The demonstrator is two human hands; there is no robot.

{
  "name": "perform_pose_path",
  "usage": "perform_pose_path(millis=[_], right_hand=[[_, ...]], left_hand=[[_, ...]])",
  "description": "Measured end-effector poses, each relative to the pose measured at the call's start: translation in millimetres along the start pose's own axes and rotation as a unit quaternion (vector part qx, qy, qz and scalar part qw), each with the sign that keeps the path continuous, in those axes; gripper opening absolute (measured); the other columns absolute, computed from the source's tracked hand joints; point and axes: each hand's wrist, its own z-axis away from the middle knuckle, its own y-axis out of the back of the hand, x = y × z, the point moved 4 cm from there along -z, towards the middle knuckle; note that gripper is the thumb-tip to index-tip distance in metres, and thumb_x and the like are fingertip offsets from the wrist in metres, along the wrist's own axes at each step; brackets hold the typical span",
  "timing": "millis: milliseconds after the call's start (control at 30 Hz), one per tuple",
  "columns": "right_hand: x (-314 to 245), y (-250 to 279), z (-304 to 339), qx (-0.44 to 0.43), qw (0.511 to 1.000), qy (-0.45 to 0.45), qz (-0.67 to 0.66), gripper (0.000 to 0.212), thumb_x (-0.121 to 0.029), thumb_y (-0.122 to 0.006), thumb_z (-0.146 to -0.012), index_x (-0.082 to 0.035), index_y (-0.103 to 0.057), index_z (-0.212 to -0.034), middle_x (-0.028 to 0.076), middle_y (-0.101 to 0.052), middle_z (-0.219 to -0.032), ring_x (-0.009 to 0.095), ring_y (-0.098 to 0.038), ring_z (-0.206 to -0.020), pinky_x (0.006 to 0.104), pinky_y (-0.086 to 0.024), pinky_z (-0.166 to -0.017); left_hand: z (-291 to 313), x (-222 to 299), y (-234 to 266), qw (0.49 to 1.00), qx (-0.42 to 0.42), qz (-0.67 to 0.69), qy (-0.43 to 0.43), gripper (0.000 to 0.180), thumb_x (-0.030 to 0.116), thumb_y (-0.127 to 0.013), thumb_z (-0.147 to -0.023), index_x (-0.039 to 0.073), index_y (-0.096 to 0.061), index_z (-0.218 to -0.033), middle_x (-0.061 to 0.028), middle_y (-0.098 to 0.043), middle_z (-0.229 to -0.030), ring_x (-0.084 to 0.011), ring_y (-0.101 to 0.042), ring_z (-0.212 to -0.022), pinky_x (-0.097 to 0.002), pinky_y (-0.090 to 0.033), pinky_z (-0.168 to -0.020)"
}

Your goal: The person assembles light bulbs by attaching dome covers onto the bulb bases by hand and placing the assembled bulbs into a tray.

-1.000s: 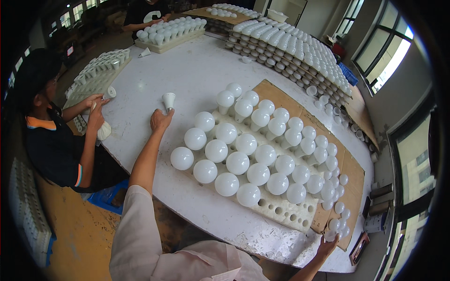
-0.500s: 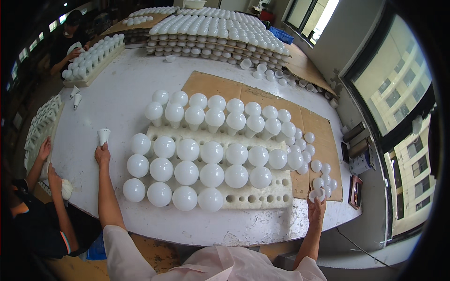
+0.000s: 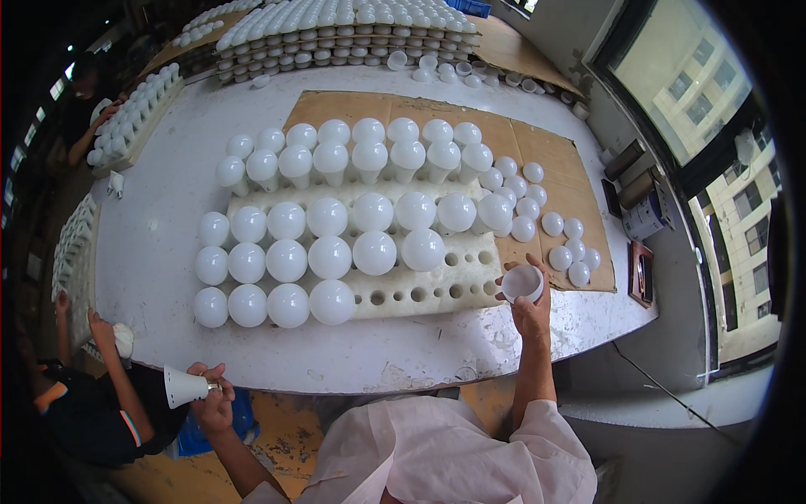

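the left hand [image 3: 214,405] pinches a white lamp base [image 3: 185,388] by its metal screw end, thumb against fingers, with the wide end turned to the left, near the table's close left edge. the right hand [image 3: 531,312] curls its thumb and fingers around a white bowl-shaped cover [image 3: 522,284], its open side showing, just beside the right end of the front foam tray [image 3: 420,304].

round white bulbs [image 3: 332,257] stand in rows in this tray, and the nearest row has four of them at its left end, with bare holes to their right. more bulbs stand upright in rows behind. loose white domes [image 3: 527,207] lie on the brown cardboard [image 3: 558,155] to the right, and stacked layers of covers [image 3: 336,38] fill the far side of the white table [image 3: 403,357].

by the window wall, a white tub [image 3: 646,217] carries dark blue marks, possibly print, too small to make out. at the left, a co-worker's hands [image 3: 101,329] are beside another tray [image 3: 75,244]; what their fingers hold is unclear.
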Motion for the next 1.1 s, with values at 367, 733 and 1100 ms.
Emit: perform_pose_path(millis=[367, 733, 1100], right_hand=[[26.1, -77.6, 42.1, -0.148, 0.985, -0.060, -0.064, 0.084, -0.030, -0.081, -0.066, -0.008, -0.035, -0.133, 0.019, -0.052, -0.116, 0.030, -0.061, -0.100, 0.0381, -0.058, -0.074], [42.6, -86.9, 66.5, -0.185, 0.977, -0.080, -0.073, 0.078, -0.034, -0.080, -0.067, -0.007, -0.037, -0.127, 0.021, -0.053, -0.114, 0.029, -0.061, -0.098, 0.0360, -0.055, -0.075], [37.5, -96.8, 67.9, -0.225, 0.970, -0.082, -0.048, 0.074, -0.029, -0.079, -0.068, -0.007, -0.038, -0.125, 0.020, -0.053, -0.116, 0.027, -0.060, -0.099, 0.0387, -0.051, -0.083]], left_hand=[[3.8, -69.1, -215.6, 0.931, -0.310, 0.037, 0.191, 0.054, 0.014, -0.075, -0.071, -0.006, -0.050, -0.114, -0.0182, -0.068, -0.094, -0.0215, -0.066, -0.082, -0.0390, -0.048, -0.089], [2.9, -92.9, -269.4, 0.877, -0.377, -0.077, 0.286, 0.057, 0.020, -0.081, -0.070, 0.002, -0.056, -0.118, -0.0070, -0.066, -0.102, -0.0157, -0.060, -0.097, -0.0301, -0.048, -0.086], [6.0, -94.3, -262.3, 0.885, -0.362, -0.035, 0.291, 0.054, 0.019, -0.080, -0.072, -0.004, -0.054, -0.114, -0.0085, -0.065, -0.087, -0.0118, -0.061, -0.067, -0.0260, -0.050, -0.057]])
